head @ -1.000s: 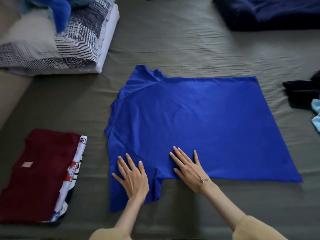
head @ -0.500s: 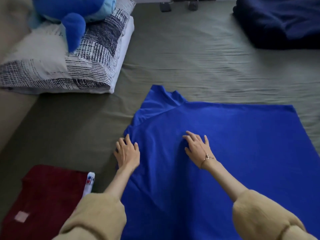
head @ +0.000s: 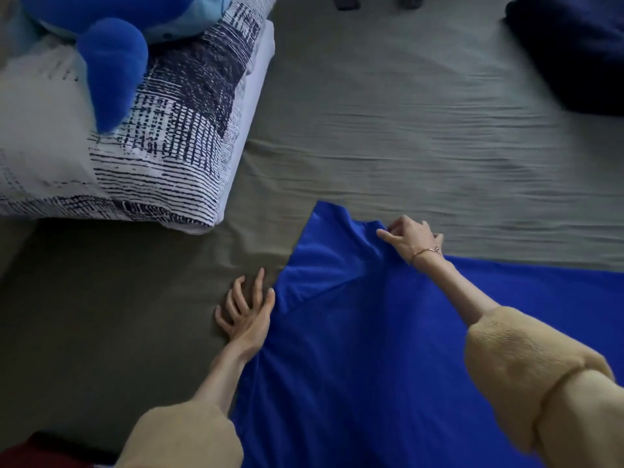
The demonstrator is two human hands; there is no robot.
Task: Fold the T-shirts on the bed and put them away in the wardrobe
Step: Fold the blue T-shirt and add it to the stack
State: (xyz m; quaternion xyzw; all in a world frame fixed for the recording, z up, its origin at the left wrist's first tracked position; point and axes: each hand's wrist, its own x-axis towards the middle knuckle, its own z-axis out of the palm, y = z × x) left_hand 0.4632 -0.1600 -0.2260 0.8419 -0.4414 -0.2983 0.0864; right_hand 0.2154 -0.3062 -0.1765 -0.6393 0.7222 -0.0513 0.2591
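A bright blue T-shirt (head: 388,349) lies spread flat on the grey-green bed sheet (head: 388,146), its far sleeve pointing up and left. My right hand (head: 410,236), with a thin bracelet on the wrist, pinches the shirt's fabric at the base of that far sleeve. My left hand (head: 248,307) rests on the sheet with fingers spread, just off the shirt's left edge and touching it. Both arms wear tan fleece sleeves. A dark red folded shirt (head: 44,454) shows only as a corner at the bottom left.
A black-and-white patterned pillow (head: 162,157) sits at the upper left with a blue plush toy (head: 111,52) on it. A dark navy blanket (head: 574,52) lies at the upper right. Two small dark objects lie at the top edge.
Both hands slid from the shirt's near sleeve up to its far side. The right hand went from flat to pinching the far sleeve; the left moved off the shirt's left edge. The view tilted upward.
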